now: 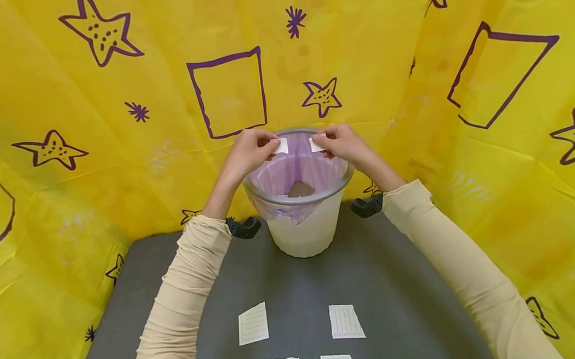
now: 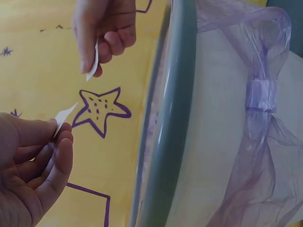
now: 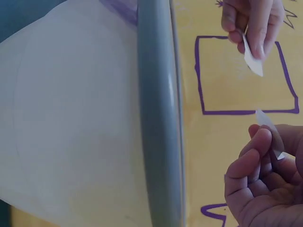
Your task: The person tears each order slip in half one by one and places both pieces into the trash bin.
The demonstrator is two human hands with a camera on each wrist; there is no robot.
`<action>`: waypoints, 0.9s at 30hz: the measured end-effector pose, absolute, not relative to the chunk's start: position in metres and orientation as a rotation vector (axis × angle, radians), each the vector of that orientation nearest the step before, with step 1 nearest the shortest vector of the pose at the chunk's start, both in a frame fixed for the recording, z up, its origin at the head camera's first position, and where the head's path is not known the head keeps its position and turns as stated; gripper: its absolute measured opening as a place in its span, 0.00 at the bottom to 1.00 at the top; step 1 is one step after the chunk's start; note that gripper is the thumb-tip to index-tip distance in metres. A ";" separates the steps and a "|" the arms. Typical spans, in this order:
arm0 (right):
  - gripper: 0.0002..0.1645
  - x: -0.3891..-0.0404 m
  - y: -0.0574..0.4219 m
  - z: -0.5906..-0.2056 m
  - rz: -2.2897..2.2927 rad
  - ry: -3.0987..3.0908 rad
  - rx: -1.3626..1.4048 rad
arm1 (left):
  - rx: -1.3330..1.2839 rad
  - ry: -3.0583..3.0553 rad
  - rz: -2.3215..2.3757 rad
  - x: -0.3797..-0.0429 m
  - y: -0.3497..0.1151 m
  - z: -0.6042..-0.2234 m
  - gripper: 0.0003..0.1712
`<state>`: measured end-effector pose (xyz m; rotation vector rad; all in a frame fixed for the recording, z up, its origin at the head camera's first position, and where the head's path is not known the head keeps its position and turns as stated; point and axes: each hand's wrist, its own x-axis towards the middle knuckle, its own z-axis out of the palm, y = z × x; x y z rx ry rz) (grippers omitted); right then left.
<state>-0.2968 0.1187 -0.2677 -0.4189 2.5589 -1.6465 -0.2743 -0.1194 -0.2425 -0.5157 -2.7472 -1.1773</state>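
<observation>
Over the mouth of a white trash bin (image 1: 303, 233), my left hand (image 1: 253, 151) pinches a small piece of white paper (image 1: 281, 146) between thumb and fingers. Facing it, my right hand (image 1: 341, 143) pinches another small paper piece (image 1: 316, 144). A gap separates the two pieces. The bin has a grey rim (image 3: 160, 113) and a thin purple bag (image 1: 311, 170) lining it, with a knotted part of the bag (image 2: 261, 97) hanging outside. Inside the bin lies something brown (image 1: 300, 189) with white bits beside it. Both wrist views show the hands above the rim's level.
On the grey table (image 1: 294, 283) in front of the bin lie several torn pieces of lined paper, among them a left one (image 1: 253, 324) and a right one (image 1: 347, 322). Yellow curtain (image 1: 162, 72) with purple drawings surrounds the table. Black wrist mounts (image 1: 243, 228) sit below the wrists.
</observation>
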 end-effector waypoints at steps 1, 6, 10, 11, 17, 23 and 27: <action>0.17 -0.297 0.116 -0.268 -1.636 2.565 -0.410 | -0.517 -2.744 -1.175 -0.274 -0.117 -0.244 0.14; 0.23 -0.299 0.108 -0.269 -1.485 2.659 -0.434 | -0.495 -2.753 -1.065 -0.278 -0.113 -0.247 0.17; 0.31 -0.300 0.106 -0.271 -1.325 2.770 -0.528 | -0.428 -2.793 -0.836 -0.281 -0.113 -0.252 0.30; 0.32 -0.301 0.106 -0.272 -1.310 2.791 -0.545 | -0.408 -2.803 -0.805 -0.282 -0.113 -0.253 0.33; 0.32 -0.301 0.103 -0.276 -1.325 2.864 -0.627 | -0.373 -2.793 -0.818 -0.282 -0.114 -0.257 0.37; 0.36 -0.298 0.103 -0.273 -1.211 2.968 -0.631 | -0.411 -2.774 -0.756 -0.280 -0.114 -0.254 0.37; 0.42 -0.286 0.118 -0.278 -1.055 3.117 -0.545 | -0.311 -2.719 -0.659 -0.272 -0.133 -0.262 0.39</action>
